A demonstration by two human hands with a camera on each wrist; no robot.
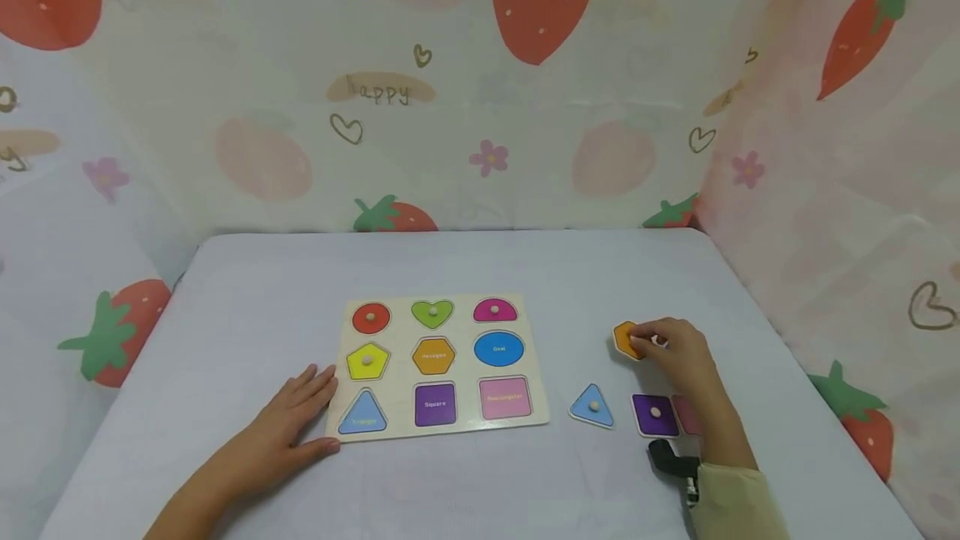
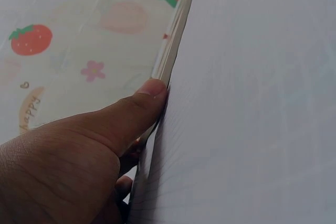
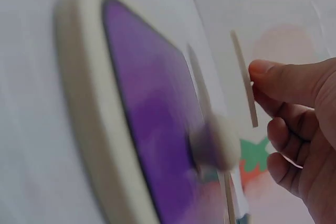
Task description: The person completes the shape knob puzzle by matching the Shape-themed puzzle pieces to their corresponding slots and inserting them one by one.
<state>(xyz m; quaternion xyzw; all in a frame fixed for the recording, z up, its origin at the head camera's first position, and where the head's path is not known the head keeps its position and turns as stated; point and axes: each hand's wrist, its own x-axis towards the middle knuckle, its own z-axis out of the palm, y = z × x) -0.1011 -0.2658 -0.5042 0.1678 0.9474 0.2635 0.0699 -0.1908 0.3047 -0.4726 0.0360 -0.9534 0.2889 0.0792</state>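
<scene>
A wooden shape puzzle board point(image 1: 465, 432) lies on the table left of centre. Knobbed red circle point(image 1: 371, 318), green heart point(image 1: 432, 314), magenta semicircle point(image 1: 495, 310) and yellow pentagon point(image 1: 367, 362) pieces sit in it; the hexagon, oval, triangle, square and rectangle places show printed words. My left hand point(image 1: 281, 432) touches the board's left edge with extended fingers, the thumb point(image 2: 139, 103) along its rim. To the right of the board, my right hand point(image 1: 678, 357) pinches an orange hexagon piece point(image 1: 624, 342), seen edge-on in the right wrist view; its knob is hidden by the fingers.
A blue triangle piece point(image 1: 590, 408) and a purple square piece point(image 1: 645, 426) lie right of the board. Beside the square, a pink piece point(image 1: 686, 415) is partly covered by the right wrist. Strawberry-print cloth point(image 1: 465, 148) surrounds the white table point(image 1: 450, 490).
</scene>
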